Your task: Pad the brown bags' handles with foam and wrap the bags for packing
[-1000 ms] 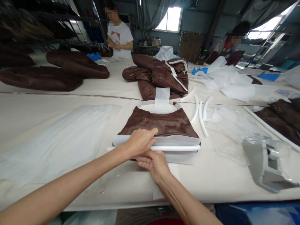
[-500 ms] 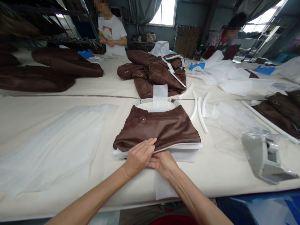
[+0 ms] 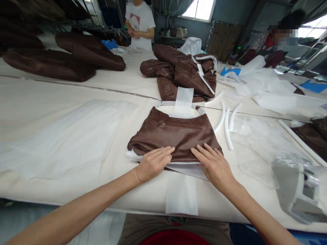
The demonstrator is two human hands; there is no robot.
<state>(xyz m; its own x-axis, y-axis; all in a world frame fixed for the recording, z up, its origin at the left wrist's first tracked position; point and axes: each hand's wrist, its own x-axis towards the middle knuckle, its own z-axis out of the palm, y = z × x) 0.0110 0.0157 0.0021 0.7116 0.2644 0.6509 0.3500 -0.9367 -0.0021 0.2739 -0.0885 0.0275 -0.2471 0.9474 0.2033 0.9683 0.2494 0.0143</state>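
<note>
A brown leather handbag (image 3: 178,136) lies flat before me, its zipper line across the upper part and its wrapped strap pointing away. My left hand (image 3: 155,163) rests on the bag's near left edge, fingers stretched out. On the near right edge lies my right hand (image 3: 213,165), its fingers spread over the leather. White sheeting shows beneath the bag's near edge. One white paper strip (image 3: 182,195) comes out toward me from under the bag, and another white strip (image 3: 184,100) stands up at the strap.
Thin white sheets (image 3: 66,136) spread at the left. More brown bags (image 3: 184,71) are piled behind. Right of the handbag lie white foam tubes (image 3: 227,129), a clear plastic bag (image 3: 258,146) and a grey tape dispenser (image 3: 298,190). A person (image 3: 140,27) stands across the table.
My right hand has come out from under the bag's near edge and now lies on top at the right. The left hand stays on the bag. The view has shifted.
</note>
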